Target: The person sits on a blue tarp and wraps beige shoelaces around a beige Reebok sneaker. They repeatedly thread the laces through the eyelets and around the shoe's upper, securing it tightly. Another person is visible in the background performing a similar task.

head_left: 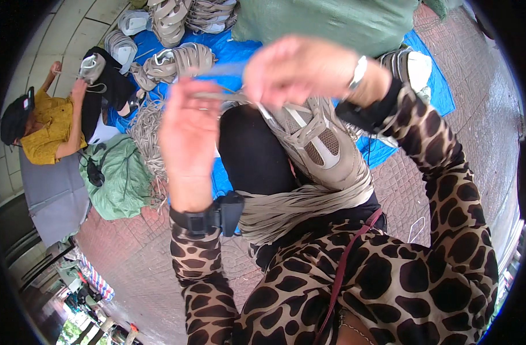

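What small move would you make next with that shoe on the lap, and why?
Probably draw the lace taut. The left hand and right hand are raised above the beige shoe with a pale strand blurred between them, and whether either hand grips it is unclear.

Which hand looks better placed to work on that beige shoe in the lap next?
Probably the right hand: it hovers right above the shoe, at its laces. The left hand is raised off to the side, apart from the shoe.
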{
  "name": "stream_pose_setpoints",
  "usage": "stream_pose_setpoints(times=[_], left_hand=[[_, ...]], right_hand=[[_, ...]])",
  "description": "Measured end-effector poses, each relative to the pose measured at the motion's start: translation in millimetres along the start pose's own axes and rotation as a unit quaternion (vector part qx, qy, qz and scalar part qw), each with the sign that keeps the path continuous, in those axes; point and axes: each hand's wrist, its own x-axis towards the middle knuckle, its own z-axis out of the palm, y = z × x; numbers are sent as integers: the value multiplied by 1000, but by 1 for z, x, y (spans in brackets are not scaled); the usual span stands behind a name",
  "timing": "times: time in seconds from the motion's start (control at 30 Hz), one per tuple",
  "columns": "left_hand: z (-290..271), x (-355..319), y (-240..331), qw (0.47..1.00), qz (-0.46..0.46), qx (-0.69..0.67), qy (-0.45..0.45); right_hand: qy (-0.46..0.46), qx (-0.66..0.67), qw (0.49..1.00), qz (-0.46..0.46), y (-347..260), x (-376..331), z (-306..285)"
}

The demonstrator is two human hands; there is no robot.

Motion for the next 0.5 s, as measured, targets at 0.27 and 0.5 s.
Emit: stream_pose_setpoints(times=[0.27, 0.5], left_hand=[[-240, -48, 154, 962, 25, -203, 179], [-412, -172, 255, 787, 163, -125, 582]], right_hand=[[319, 326, 857, -240, -2, -174, -219], [797, 240, 531, -154, 62, -420, -345]])
